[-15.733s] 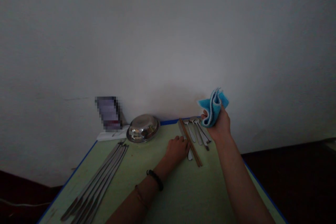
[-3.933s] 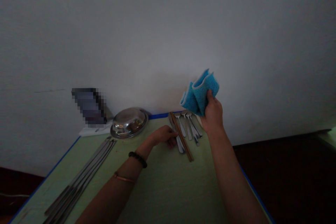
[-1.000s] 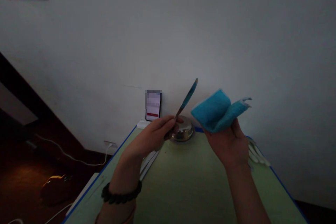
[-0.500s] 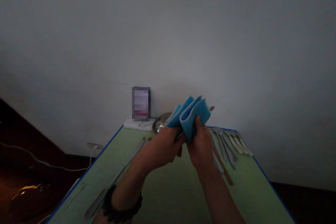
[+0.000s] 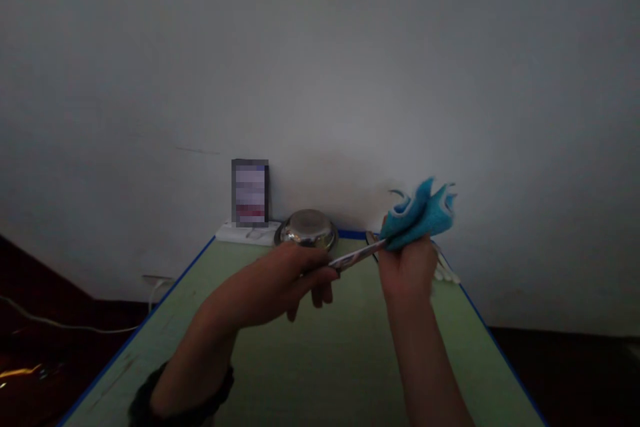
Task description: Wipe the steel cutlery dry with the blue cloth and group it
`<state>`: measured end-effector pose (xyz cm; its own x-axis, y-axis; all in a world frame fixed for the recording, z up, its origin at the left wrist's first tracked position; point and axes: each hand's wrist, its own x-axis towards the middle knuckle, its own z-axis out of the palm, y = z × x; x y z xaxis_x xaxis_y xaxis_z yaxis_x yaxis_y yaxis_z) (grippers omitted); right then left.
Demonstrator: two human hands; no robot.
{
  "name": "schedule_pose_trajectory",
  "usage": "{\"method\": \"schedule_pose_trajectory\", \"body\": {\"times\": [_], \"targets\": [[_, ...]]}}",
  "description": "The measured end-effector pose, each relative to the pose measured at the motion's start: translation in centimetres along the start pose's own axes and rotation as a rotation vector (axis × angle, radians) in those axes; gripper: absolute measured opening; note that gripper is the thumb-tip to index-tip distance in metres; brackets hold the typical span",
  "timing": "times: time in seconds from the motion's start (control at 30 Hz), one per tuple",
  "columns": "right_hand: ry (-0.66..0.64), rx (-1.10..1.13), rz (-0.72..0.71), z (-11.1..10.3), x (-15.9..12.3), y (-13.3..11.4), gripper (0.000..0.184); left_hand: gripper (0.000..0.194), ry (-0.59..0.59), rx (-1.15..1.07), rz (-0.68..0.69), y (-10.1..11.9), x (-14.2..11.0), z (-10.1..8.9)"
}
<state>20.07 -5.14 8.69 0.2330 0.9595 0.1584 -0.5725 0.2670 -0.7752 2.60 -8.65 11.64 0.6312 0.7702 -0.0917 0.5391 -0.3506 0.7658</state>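
Note:
My left hand (image 5: 285, 280) pinches one end of a long, flat metal utensil (image 5: 357, 255) between thumb and fingers. The utensil slants up to the right, and its far end disappears into a folded blue cloth (image 5: 423, 217). That cloth is bunched in my right hand (image 5: 407, 263), whose fingers are closed around it and the utensil. Because the far end is covered, I cannot tell whether this is a spoon, fork or knife. Both hands are above the green tabletop (image 5: 310, 360), in front of an upturned shiny metal bowl (image 5: 307, 230).
A screen device (image 5: 250, 193), blurred out, leans on the wall at the back left on a white block (image 5: 245, 233). White-handled utensils (image 5: 445, 272) lie partly hidden behind my right hand. A blue edge (image 5: 500, 350) borders the table, and a white cable (image 5: 65, 323) runs at left.
My right hand has slid rightward with the blue cloth, away from my left hand, baring a stretch of the utensil. The view has shifted slightly, and the bowl shows more fully.

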Motion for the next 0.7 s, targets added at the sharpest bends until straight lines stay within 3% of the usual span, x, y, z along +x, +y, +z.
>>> {"method": "schedule_pose_trajectory", "body": {"times": [0.03,0.07,0.17,0.27,0.37,0.47,0.57,0.7], "targets": [[0.030,0.007,-0.011,0.7,-0.7,0.4,0.021,0.031,0.028,-0.005,0.009,-0.2,0.4,0.1],[0.147,0.017,-0.040,1.6,-1.5,0.8,0.018,0.031,0.061,0.003,0.021,-0.4,0.8,0.3],[0.203,0.015,0.028,4.1,-3.7,2.1,0.021,0.031,0.192,0.096,0.078,-0.6,1.7,0.8],[0.172,0.087,0.084,5.3,-4.7,2.9,0.024,0.031,0.314,0.166,0.108,-0.6,2.2,1.0],[0.136,0.142,0.092,4.7,-3.6,3.0,0.023,0.031,0.376,0.164,0.120,-0.3,2.3,1.0],[0.231,0.231,0.138,2.4,-1.1,1.7,0.020,0.034,0.301,0.192,0.147,-0.2,1.7,0.6],[0.368,0.376,0.097,-0.3,1.2,-0.6,0.022,0.035,0.183,0.214,0.129,-0.1,0.4,0.0],[0.333,0.487,-0.019,-1.6,2.0,-2.3,0.029,0.034,0.056,0.097,0.078,0.5,-0.4,0.0]]}}
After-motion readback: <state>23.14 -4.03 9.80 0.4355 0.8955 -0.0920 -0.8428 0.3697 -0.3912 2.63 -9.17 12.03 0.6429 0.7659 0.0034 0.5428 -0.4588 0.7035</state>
